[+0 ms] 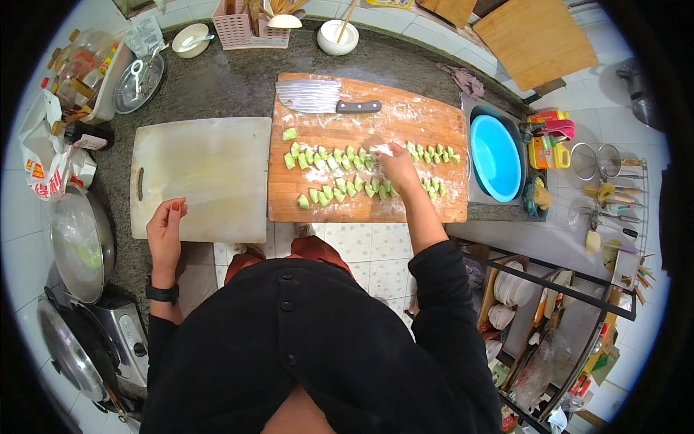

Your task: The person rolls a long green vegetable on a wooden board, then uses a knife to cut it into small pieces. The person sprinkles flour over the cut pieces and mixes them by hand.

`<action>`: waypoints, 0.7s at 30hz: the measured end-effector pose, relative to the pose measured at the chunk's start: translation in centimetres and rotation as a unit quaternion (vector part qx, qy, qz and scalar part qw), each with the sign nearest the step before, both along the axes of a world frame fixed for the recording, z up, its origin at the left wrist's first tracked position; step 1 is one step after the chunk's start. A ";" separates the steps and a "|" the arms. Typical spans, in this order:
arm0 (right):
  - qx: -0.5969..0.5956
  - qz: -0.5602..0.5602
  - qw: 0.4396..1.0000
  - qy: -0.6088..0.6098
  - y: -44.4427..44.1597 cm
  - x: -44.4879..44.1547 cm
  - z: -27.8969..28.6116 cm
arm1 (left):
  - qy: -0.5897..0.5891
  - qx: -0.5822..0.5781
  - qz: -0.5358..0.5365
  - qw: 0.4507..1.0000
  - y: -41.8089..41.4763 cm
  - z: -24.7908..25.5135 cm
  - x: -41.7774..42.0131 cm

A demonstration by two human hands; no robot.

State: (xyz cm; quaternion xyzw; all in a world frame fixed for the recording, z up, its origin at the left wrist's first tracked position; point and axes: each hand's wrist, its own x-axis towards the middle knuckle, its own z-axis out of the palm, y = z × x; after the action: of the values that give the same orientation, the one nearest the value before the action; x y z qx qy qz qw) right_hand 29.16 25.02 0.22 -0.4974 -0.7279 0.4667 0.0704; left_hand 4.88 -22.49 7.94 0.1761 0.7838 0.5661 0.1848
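My right hand (400, 169) hangs over the wooden cutting board (325, 126), its fingertips pinching a white powdery clump (383, 150) that looks like flour. Beneath it, small pale-green pieces of dough (347, 163) lie in rows on the floured wood, some hidden by my hand and forearm. One separate piece (290, 134) sits at the upper left. At the board's far side rests a cleaver (320, 97), its dark handle pointing right. My left hand (167, 228) is loosely curled with nothing seen in it, at the front of a white plastic cutting board (217, 163).
Right of the boards, a blue basin (494, 157) stands in the sink (477, 114). At the back are a white bowl with a stick (337, 39) and a pink utensil basket (249, 33). A large metal pan (81, 244) and a stove (126, 331) are on the left.
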 end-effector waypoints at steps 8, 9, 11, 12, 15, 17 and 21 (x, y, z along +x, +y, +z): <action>0.018 -0.109 0.990 -0.084 6.9 5.6 1.4 | -0.006 -0.025 0.000 1.000 0.8 -0.1 1.2; -0.001 -0.078 0.994 -0.080 5.3 4.4 2.5 | -0.009 -0.028 0.004 1.000 0.6 -0.2 1.7; 0.008 -0.010 1.000 0.004 7.9 6.9 -3.3 | -0.015 -0.017 -0.018 1.000 2.3 -0.2 1.8; -0.064 -0.059 0.996 0.018 7.4 5.5 -1.1 | -0.012 -0.023 -0.010 1.000 2.0 -0.2 2.2; -0.111 -0.154 0.982 0.022 10.6 8.2 0.8 | -0.010 -0.023 -0.025 0.999 3.1 0.1 2.6; -0.079 -0.142 0.987 0.013 11.7 9.4 0.2 | -0.008 -0.028 -0.033 0.999 4.0 0.0 2.9; 0.000 -0.098 0.995 -0.024 11.1 8.1 -0.4 | -0.011 -0.040 -0.034 0.999 5.1 0.4 4.2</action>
State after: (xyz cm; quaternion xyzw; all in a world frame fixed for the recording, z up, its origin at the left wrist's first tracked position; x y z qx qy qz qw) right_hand 37.30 36.12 -0.14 -0.5774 -0.6774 0.4453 0.0978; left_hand 9.06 -17.37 8.30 0.1890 0.7976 0.5292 0.2192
